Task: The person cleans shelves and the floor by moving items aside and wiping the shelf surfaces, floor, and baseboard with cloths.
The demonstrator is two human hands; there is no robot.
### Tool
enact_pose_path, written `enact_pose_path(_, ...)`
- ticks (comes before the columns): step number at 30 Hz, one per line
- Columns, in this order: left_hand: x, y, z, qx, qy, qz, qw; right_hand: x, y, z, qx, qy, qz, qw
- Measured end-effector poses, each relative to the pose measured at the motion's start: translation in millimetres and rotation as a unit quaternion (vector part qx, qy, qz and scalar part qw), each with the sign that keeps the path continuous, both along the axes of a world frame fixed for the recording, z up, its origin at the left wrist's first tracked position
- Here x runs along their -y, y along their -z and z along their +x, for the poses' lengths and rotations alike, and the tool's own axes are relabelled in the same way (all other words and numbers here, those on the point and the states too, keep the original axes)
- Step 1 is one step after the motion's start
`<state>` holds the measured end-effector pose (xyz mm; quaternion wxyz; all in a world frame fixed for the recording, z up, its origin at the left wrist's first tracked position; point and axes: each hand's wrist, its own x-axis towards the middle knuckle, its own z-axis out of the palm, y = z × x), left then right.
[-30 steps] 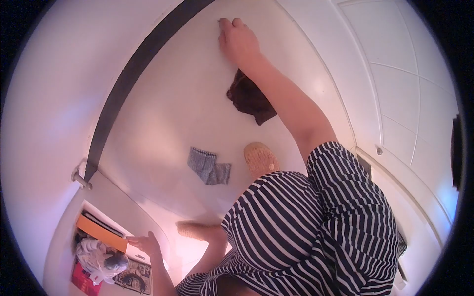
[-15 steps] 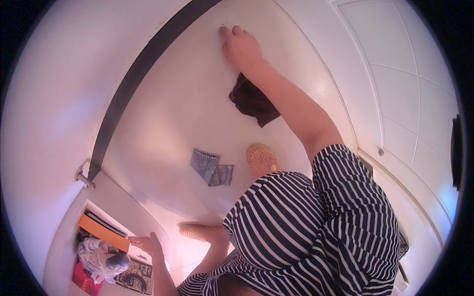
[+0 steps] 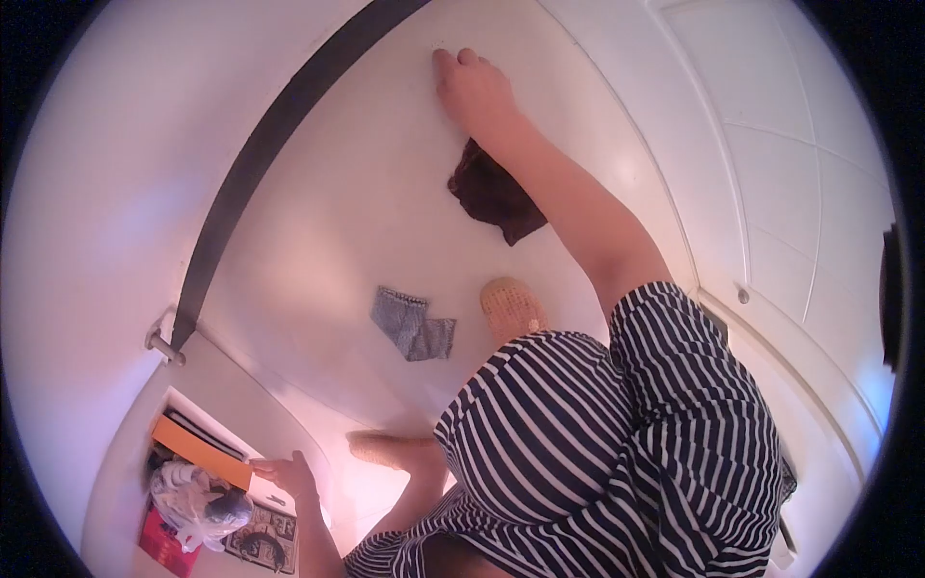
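My right hand (image 3: 474, 91) reaches far forward to the pale floor (image 3: 318, 241). Its fingers are curled together beside some tiny dark specks; whatever they may pinch is too small to name. Under that forearm lies a crumpled dark brown cloth (image 3: 496, 197). Closer to me is a folded grey knitted piece (image 3: 414, 326), sock-like in shape. My left hand (image 3: 286, 474) rests at the edge of an open drawer (image 3: 217, 395), thumb raised and fingers stretched toward an orange box (image 3: 200, 453) inside.
In the drawer are a plastic bag (image 3: 200, 506), a red packet (image 3: 166, 544) and a patterned item (image 3: 265, 539). My slippers (image 3: 513, 306) are on the floor. A dark strip (image 3: 260, 159) runs along the left wall, near a metal handle (image 3: 164, 344). White panelled doors (image 3: 771, 183) stand at right.
My right hand has shifted very slightly to the right along the floor. My left hand and the cloth pieces look the same.
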<state>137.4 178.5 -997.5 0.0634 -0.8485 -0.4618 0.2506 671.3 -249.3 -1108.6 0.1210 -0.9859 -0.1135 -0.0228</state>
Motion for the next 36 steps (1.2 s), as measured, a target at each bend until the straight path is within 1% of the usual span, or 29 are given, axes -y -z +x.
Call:
enact_pose_path(1, -1, 2, -2, 0.000, 0.002, 0.011, 1.000, 0, 2, 2, 0.001, 0.000, 0.000, 1.000)
enact_pose_path(3, -4, 4, -13, -0.005, 0.003, 0.018, 1.000, -2, -8, 2, -0.003, 0.021, 0.044, 0.999)
enact_pose_path(6, -11, 7, -25, 0.011, 0.031, 0.028, 0.999, -3, -5, 6, 0.003, 0.029, 0.027, 0.999)
enact_pose_path(8, -16, 12, -27, -0.018, 0.040, 0.028, 0.999, -2, 0, 0, 0.004, 0.027, 0.015, 1.000)
enact_pose_path(9, -8, 8, -13, -0.016, 0.040, 0.028, 0.999, -2, 0, -1, 0.000, 0.024, 0.000, 1.000)
enact_pose_path(11, 7, -6, 5, -0.010, -0.020, 0.010, 1.000, -2, -4, 6, -0.001, 0.035, 0.021, 0.999)
enact_pose_path(13, 7, -2, -3, -0.009, -0.016, 0.011, 1.000, 0, -4, 9, -0.003, 0.044, 0.044, 0.998)
enact_pose_path(15, 0, -2, -6, -0.004, -0.008, 0.015, 1.000, -2, -1, 12, -0.003, 0.043, 0.005, 0.999)
enact_pose_path(16, -1, -1, -8, -0.005, 0.003, 0.016, 1.000, -2, -1, 12, 0.002, 0.044, 0.007, 0.999)
enact_pose_path(18, 3, -2, 1, -0.009, 0.012, 0.014, 1.000, -2, -2, 3, -0.016, 0.031, -0.026, 0.999)
enact_pose_path(19, 4, -5, 2, -0.003, -0.001, 0.005, 1.000, -1, -1, 3, -0.020, 0.031, -0.028, 0.999)
enact_pose_path(21, 8, -7, -1, -0.002, -0.015, -0.006, 1.000, -1, -12, 5, -0.015, 0.031, 0.040, 0.999)
enact_pose_path(22, 6, -3, -4, -0.003, -0.014, 0.005, 1.000, -3, -12, 3, -0.016, 0.032, 0.040, 0.999)
enact_pose_path(24, 2, -1, -2, 0.002, -0.010, 0.020, 1.000, -8, -14, 3, -0.043, 0.014, -0.007, 0.999)
enact_pose_path(27, 5, -4, 3, 0.009, -0.002, 0.016, 1.000, -9, -8, -6, -0.015, 0.001, -0.003, 1.000)
enact_pose_path(28, 5, -7, 4, 0.009, -0.014, 0.004, 1.000, -9, -5, -3, -0.018, 0.001, -0.004, 1.000)
enact_pose_path(30, 10, -8, 5, 0.007, -0.028, -0.008, 1.000, -12, -8, 8, -0.036, 0.040, 0.026, 0.998)
enact_pose_path(31, 10, -7, 5, 0.002, -0.032, 0.004, 0.999, -11, -8, 5, -0.036, 0.041, 0.027, 0.998)
enact_pose_path(33, 7, -3, 6, 0.006, -0.035, 0.017, 0.999, -11, -4, 3, -0.017, 0.009, 0.006, 1.000)
enact_pose_path(35, 5, -1, 0, 0.008, 0.009, 0.029, 1.000, -10, 0, -5, 0.004, 0.003, 0.011, 1.000)
enact_pose_path(36, 2, 0, -3, 0.007, 0.009, 0.028, 1.000, -8, 1, -11, 0.015, -0.002, 0.014, 1.000)
